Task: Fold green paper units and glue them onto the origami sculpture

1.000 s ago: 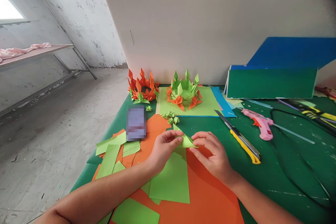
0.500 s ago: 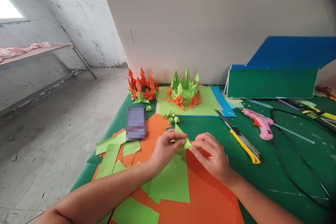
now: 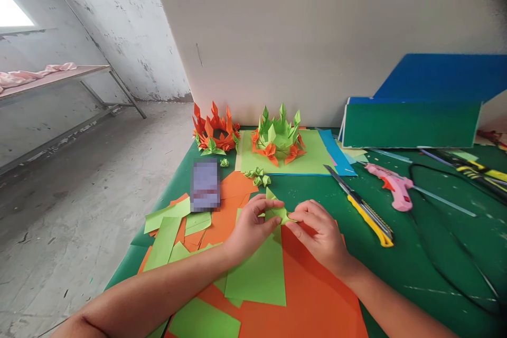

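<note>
Two hands work one small folded piece of light-green paper (image 3: 275,213), held up nearer the person than the light-green paper crown with orange paper flowers (image 3: 277,140). And there's the change: a second ago a broad, flat triangle shows between them; now the left hand (image 3: 253,229) has slid toward the right hand (image 3: 322,232), and far less of the paper's face is visible. Left fingers clamp it against the thumb; right fingers pinch its right corner. That end looks curved, so the fold seems to be getting worked in, though the fingers hide the crease. One pointed tip sticks up toward the crown. Nothing else stirs: small folded light-green paper buds (image 3: 258,172) sit just in front of the crown, the spiky orange paper crown (image 3: 216,129) to its left. Part-shaped, I'd judge, not finished.
</note>
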Action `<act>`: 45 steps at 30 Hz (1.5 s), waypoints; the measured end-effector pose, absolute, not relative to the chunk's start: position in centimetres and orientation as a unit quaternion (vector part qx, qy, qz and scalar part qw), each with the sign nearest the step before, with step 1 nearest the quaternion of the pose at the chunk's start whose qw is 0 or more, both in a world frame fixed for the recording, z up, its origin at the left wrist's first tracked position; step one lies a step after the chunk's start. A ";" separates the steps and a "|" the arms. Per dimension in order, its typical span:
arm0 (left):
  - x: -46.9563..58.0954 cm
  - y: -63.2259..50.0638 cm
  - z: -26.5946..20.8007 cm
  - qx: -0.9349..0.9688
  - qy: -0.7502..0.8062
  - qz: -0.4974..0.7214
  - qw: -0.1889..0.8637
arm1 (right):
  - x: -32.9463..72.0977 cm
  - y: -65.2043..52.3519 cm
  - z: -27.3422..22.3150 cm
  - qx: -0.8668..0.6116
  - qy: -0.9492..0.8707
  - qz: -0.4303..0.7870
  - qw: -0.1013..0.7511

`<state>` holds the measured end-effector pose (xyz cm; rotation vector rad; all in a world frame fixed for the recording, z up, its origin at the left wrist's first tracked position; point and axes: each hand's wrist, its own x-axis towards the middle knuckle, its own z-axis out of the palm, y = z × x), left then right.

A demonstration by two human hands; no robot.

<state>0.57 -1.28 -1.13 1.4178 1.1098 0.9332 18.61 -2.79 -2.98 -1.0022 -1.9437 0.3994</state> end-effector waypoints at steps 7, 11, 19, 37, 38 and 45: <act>0.6 -1.3 -1.0 0.595 0.453 0.402 0.529 | 18.6 -2.8 -2.9 -0.410 -0.779 0.173 0.443; 0.7 -1.5 -0.9 0.597 0.451 0.392 0.535 | 18.5 -2.7 -2.8 -0.419 -0.774 0.184 0.439; 0.6 -1.5 -1.3 0.576 0.432 0.401 0.567 | 18.4 -2.8 -2.8 -0.424 -0.775 0.199 0.424; 0.6 -1.5 -1.7 0.577 0.452 0.379 0.565 | 18.3 -2.9 -2.5 -0.419 -0.791 0.228 0.383; 0.6 -1.5 -1.7 0.575 0.453 0.379 0.566 | 18.3 -2.9 -2.5 -0.420 -0.790 0.228 0.383; 0.5 -1.3 -1.2 0.533 0.447 0.423 0.581 | 18.6 -2.8 -2.9 -0.438 -0.756 0.230 0.428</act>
